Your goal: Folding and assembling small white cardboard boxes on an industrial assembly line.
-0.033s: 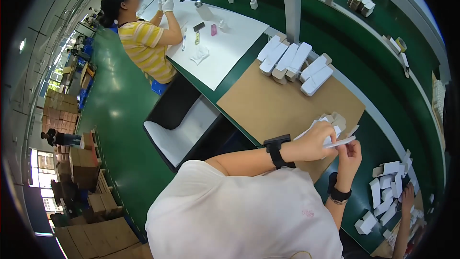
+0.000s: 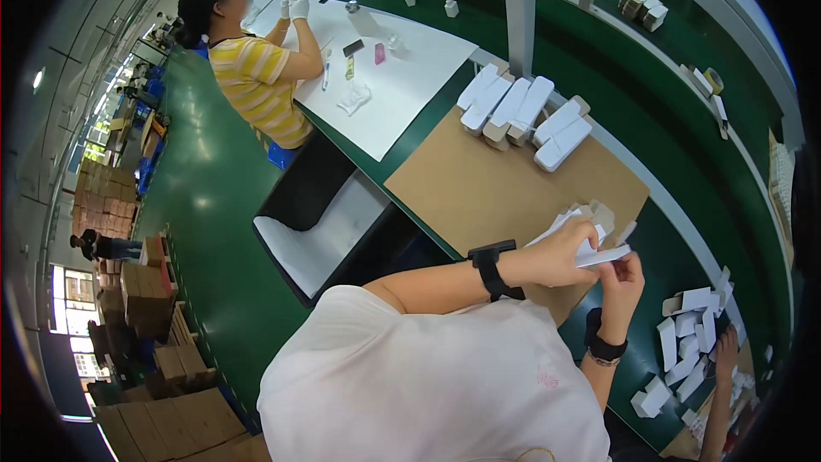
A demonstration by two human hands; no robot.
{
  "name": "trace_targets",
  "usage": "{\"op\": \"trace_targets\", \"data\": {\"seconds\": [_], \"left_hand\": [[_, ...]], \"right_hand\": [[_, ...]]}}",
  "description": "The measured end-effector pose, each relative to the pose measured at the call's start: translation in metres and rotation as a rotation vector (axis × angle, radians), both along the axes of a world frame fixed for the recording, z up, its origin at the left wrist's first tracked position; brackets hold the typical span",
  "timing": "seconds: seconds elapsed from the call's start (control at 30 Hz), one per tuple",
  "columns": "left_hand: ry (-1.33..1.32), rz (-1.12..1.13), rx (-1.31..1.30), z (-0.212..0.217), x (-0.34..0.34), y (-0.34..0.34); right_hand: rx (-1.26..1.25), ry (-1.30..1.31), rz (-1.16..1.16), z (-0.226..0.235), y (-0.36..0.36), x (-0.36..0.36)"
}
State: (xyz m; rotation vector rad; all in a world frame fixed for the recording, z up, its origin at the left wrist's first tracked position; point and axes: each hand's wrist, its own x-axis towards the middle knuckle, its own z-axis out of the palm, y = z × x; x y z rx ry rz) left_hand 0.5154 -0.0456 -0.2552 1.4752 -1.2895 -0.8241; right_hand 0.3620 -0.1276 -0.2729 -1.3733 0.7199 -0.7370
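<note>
- Left hand: fingers closed around a small white carton, held up over the near edge of the brown cardboard sheet. Black band on that wrist.
- Right hand: fingers pinched on the carton's right end, just below its flap. Dark band on this wrist too.
- Carton sits between both hands, flat-ish, partly folded; exact shape hard to tell behind the fingers.
- Cardboard sheet lies on the green counter. At its far edge: a row of assembled white boxes, side by side, touching.
- Right of the hands, on the counter: a loose pile of flat white carton blanks. Another person's hand is just beside that pile.
- Far side of the counter: a few more small boxes near the rim.
- Upper left: a co-worker in a yellow striped shirt, white gloves, at a white work surface with small items on it.
- Lower left on the floor: stacked brown cartons, well apart from the counter.
</note>
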Motion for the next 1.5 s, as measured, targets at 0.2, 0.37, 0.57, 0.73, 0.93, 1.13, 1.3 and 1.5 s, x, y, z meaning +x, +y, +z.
{"op": "trace_targets", "data": {"seconds": [0.2, 0.37, 0.57, 0.73, 0.93, 1.13, 1.3, 1.5], "left_hand": [[0.171, -0.145, 0.057, 0.007, -0.007, -0.004], [0.512, -0.249, 0.020, 0.001, 0.003, -0.014], [0.736, -0.281, 0.142, -0.016, -0.002, -0.012], [0.706, -0.276, 0.244, -0.019, 0.002, -0.013], [0.459, -0.408, 0.245, -0.007, 0.005, -0.012], [0.357, -0.451, 0.242, -0.001, 0.007, -0.015], [0.382, -0.419, 0.264, 0.003, 0.006, -0.019], [0.245, -0.526, 0.321, 0.007, 0.007, -0.025]], "right_hand": [[-0.018, -0.061, -0.059, 0.022, -0.001, 0.002], [0.104, -0.254, -0.149, 0.018, 0.011, 0.023], [0.259, -0.255, -0.012, 0.000, 0.002, 0.002], [-0.141, -0.234, -0.133, 0.020, 0.013, 0.008], [0.029, 0.047, 0.006, 0.031, -0.008, -0.012], [0.126, 0.028, 0.020, 0.028, -0.014, -0.017], [0.056, 0.024, -0.011, 0.025, -0.005, -0.021], [0.078, 0.094, 0.000, 0.030, -0.011, -0.029]]}}
